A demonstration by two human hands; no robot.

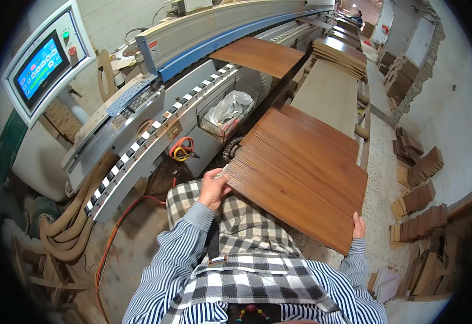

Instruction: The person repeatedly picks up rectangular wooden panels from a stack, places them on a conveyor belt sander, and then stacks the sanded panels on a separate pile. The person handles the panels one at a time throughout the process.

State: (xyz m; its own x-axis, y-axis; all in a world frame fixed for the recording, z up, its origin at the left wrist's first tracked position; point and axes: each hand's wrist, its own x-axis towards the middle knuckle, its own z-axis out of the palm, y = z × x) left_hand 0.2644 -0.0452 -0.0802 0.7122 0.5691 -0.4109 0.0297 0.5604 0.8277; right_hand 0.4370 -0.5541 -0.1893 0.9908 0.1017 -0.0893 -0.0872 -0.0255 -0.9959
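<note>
A brown wood-grain panel (296, 178) is tilted in front of my body, held at two of its edges. My left hand (213, 189) grips its near left corner, thumb on top. At the right edge my right hand (358, 227) has hold of it, with most of the fingers hidden behind the board. The panel overlaps a stack of similar boards, whose top brown board (325, 129) shows behind it. To the left, another brown panel (260, 56) lies on the feed side of an edge-banding machine (227, 24).
A roller rail (155, 129) runs along the machine's near side. Below it hang a wire basket (227, 113) with a plastic bag and orange-handled scissors (182, 148). A control screen (39, 69) stands at left. Red hose (118, 222) crosses the floor. Board stacks (420, 220) line the right wall.
</note>
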